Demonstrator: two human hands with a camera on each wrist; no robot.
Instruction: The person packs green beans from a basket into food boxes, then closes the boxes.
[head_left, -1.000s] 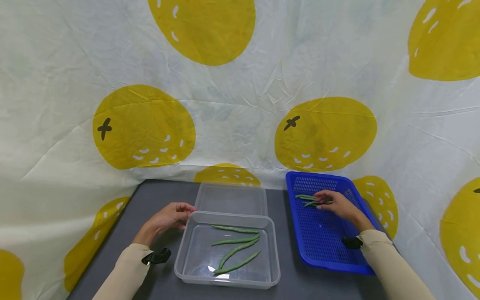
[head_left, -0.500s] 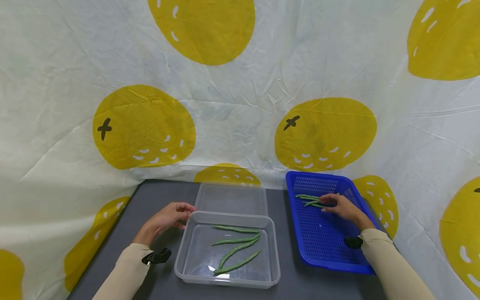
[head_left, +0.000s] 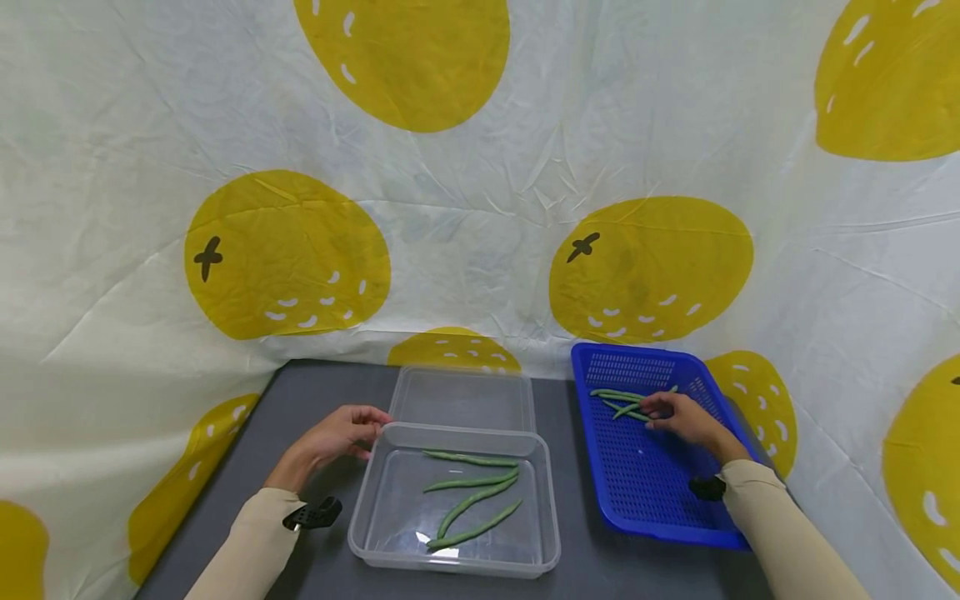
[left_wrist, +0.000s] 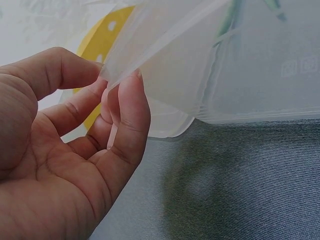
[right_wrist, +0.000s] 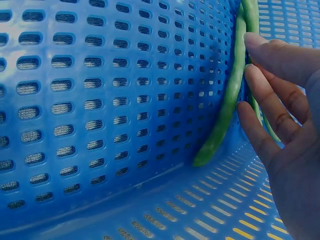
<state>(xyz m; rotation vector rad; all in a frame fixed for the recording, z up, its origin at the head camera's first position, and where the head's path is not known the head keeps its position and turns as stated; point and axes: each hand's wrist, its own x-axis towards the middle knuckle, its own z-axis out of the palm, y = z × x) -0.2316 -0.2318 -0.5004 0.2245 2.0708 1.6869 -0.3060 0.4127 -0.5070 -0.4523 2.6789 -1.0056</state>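
Note:
My left hand (head_left: 347,435) pinches the far left rim corner of a clear plastic container (head_left: 454,567); the left wrist view shows thumb and fingers on either side of that rim (left_wrist: 150,52). Several green beans (head_left: 472,503) lie apart on the container's floor. At the right, my right hand (head_left: 678,418) reaches into a blue plastic basket (head_left: 611,492) and pinches a green bean (head_left: 626,410) from a small bunch near its far end. In the right wrist view, thumb and fingertips meet at the beans, and one long bean (right_wrist: 227,110) lies beside the fingers, against the basket's slotted surface.
A clear lid (head_left: 461,396) lies flat behind the container on the dark grey table (head_left: 330,382). A white cloth (head_left: 465,250) printed with yellow fruit hangs behind and at both sides. The basket's raised walls surround the right hand.
The right hand has shifted slightly right and toward me within the basket. One bean in the bunch has turned and now lies slanted across the others. The left hand has stayed in place.

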